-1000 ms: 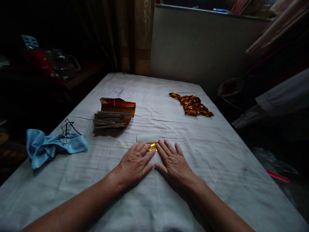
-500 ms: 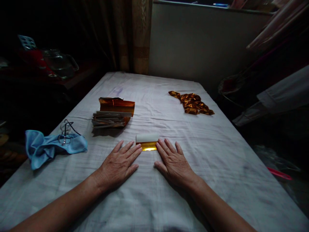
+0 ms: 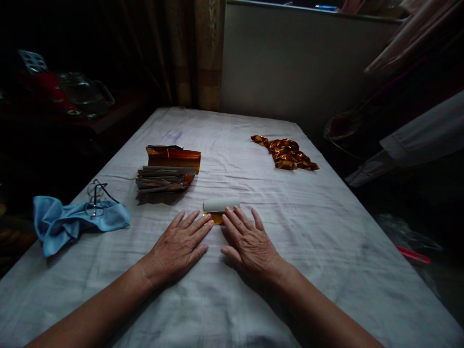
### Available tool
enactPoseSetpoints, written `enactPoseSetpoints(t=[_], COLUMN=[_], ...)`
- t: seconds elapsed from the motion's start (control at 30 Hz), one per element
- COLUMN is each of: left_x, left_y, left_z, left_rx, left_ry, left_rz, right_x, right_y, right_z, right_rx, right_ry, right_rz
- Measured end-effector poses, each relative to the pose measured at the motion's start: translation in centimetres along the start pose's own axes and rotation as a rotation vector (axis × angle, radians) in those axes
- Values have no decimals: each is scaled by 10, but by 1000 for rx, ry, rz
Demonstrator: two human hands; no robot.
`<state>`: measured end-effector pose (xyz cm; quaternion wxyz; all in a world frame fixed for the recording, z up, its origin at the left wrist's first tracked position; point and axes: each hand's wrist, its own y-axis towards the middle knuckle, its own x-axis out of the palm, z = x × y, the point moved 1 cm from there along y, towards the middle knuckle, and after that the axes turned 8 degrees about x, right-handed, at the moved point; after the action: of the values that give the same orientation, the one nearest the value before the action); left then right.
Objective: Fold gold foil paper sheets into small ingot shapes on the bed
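Observation:
A small sheet of gold foil paper (image 3: 220, 205), partly folded over so its pale back shows, lies on the white cloth in front of me. My left hand (image 3: 180, 243) rests flat, fingers spread, with its fingertips at the sheet's left near corner. Over the right part of the gold strip lies my right hand (image 3: 250, 244), fingers stretched out and hiding some of it. Farther off to the left sits a stack of foil sheets (image 3: 165, 179), with a curved gold sheet (image 3: 174, 157) behind it. Several folded gold foil pieces (image 3: 286, 154) are heaped at the far right.
A blue cloth (image 3: 78, 220) with eyeglasses (image 3: 94, 200) on it lies at the table's left edge. Beyond that edge, a glass pitcher (image 3: 85, 96) stands on a dark surface. A curtain (image 3: 208, 58) hangs behind the white-covered table (image 3: 224, 309). Something pink (image 3: 413, 253) shows at the right.
My right hand has slid left along the gold strip, covering more of it. My left hand stays in about the same place. The view has shifted slightly.

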<state>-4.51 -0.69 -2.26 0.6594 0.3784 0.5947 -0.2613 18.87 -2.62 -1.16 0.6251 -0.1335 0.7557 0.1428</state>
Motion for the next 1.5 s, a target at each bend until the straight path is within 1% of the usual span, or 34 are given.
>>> enactPoseSetpoints(t=[0.07, 0.1, 0.2, 0.33, 0.43, 0.57, 0.63, 0.7, 0.77, 0.87, 1.0, 1.1, 1.2, 1.3, 1.4, 1.5], left_x=[-1, -2, -3, -3, -4, -7, -9, -11, -12, -14, -13, -13, -15, -17, -17, -14], left_y=[1, 2, 3, 4, 4, 8, 13, 20, 27, 34, 40, 42, 43, 42, 41, 42], left_z=[1, 1, -2, -8, -10, -4, 1, 5, 6, 4, 1, 1, 2, 2, 1, 1], left_rx=[0, 1, -12, -26, -10, -32, -54, -72, -78, -52, 17, 39, 89, 124, 123, 102], left_ry=[0, -4, -15, -25, -35, -68, -110, -155, -174, -138, -34, 29, 44, 13, -43, -110], left_rz=[6, 9, 6, -8, -5, 14, 45, 81, 106, 120, 182, 230, 236, 230, 278, 308], right_x=[1, 1, 1, 0, 1, -2, -7, -12, -15, -16, -14, -9, -2, 3, 2, -1], right_y=[4, 5, 5, -3, -7, -2, 3, 7, 10, 12, 12, 13, 15, 16, 12, 7], right_z=[-6, -7, -1, 14, 20, 23, 23, 20, 14, 2, -5, -2, 6, 14, 18, 15], right_rx=[-54, -56, 18, 125, 127, 118, 136, 150, 119, 43, 54, 21, -46, -64, -51, -34], right_ry=[38, 51, 48, 2, -16, -14, -8, 9, 51, 123, 110, 65, 61, 102, 155, 194], right_rz=[-38, -56, -88, -72, -53, -38, 11, 93, 150, 163, 211, 269, 339, 396, 433, 443])
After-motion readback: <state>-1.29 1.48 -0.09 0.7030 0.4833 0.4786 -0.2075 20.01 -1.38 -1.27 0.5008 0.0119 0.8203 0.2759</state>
